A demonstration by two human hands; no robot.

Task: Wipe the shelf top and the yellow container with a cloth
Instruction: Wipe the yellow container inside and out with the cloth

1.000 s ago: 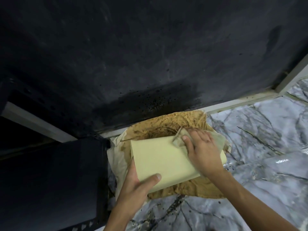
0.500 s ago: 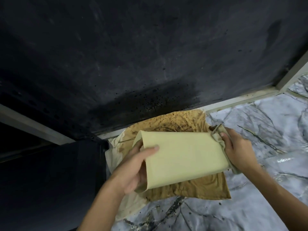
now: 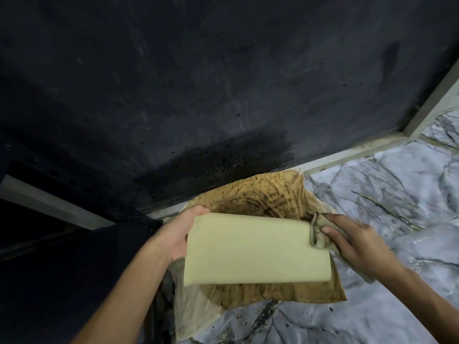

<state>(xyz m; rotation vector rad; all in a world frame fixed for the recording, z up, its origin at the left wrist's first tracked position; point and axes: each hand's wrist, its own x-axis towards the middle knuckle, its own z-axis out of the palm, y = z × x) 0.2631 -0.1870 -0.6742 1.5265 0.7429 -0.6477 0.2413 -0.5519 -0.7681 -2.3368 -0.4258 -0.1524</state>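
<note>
A pale yellow container is held tilted above the marble-patterned shelf top, with a smooth flat face turned toward me. My left hand grips its left end, fingers curled over the upper left corner. My right hand holds a crumpled beige cloth against the container's upper right corner. Part of the cloth trails below my right wrist.
A brown stained sheet of paper lies on the shelf top under the container, with dark specks on it. A dark speckled wall rises behind. A pale frame edge runs along the wall's foot. At the left stands a dark unit.
The container has been turned and lifted, its flat face now toward me. My left hand shifted from its lower edge to its left end. My right hand with the cloth slid from the top to the right corner.
</note>
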